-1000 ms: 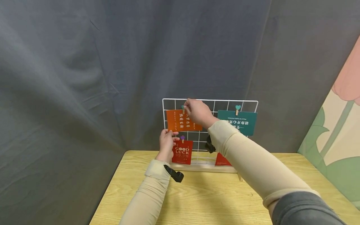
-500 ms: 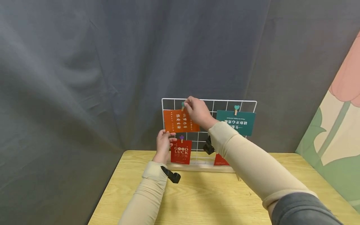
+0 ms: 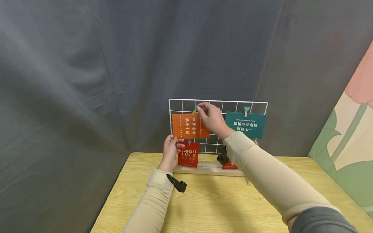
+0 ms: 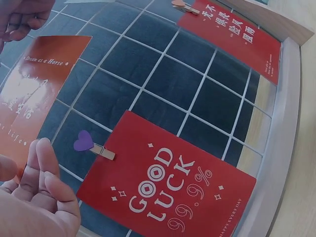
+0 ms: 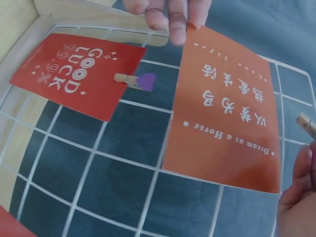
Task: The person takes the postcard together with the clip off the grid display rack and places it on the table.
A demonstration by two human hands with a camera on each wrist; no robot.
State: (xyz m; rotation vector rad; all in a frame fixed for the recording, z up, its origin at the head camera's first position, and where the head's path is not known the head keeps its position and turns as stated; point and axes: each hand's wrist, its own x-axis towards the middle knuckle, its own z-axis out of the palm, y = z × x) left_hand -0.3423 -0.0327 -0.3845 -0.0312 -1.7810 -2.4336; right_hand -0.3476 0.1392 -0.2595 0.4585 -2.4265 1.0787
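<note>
Across the upper left of the white wire grid (image 3: 218, 101), the orange card (image 3: 190, 126) is held with its long axis level, its lines of large print turned sideways; whether its back touches the wires cannot be told. By its lower left corner it is pinched between thumb and fingertips of the left hand (image 3: 170, 152), the nearer of the two to the card, the other fingers being loosely bent. Above the upper long edge, the clip with the teal heart (image 5: 306, 124) is pinched in the closed fingertips of the right hand (image 3: 214, 119). On this gap the coming move is judged to turn: the card lies just below the clip — apart from it in the right wrist view — and the clip's wooden end is pointed towards that edge. Whether that end is parted is too small to tell. Under the orange card, the red GOOD LUCK card (image 3: 188, 155) is hung by the purple-heart clip (image 4: 84, 141); well to the right, the teal card (image 3: 247, 124) is clipped.
</note>
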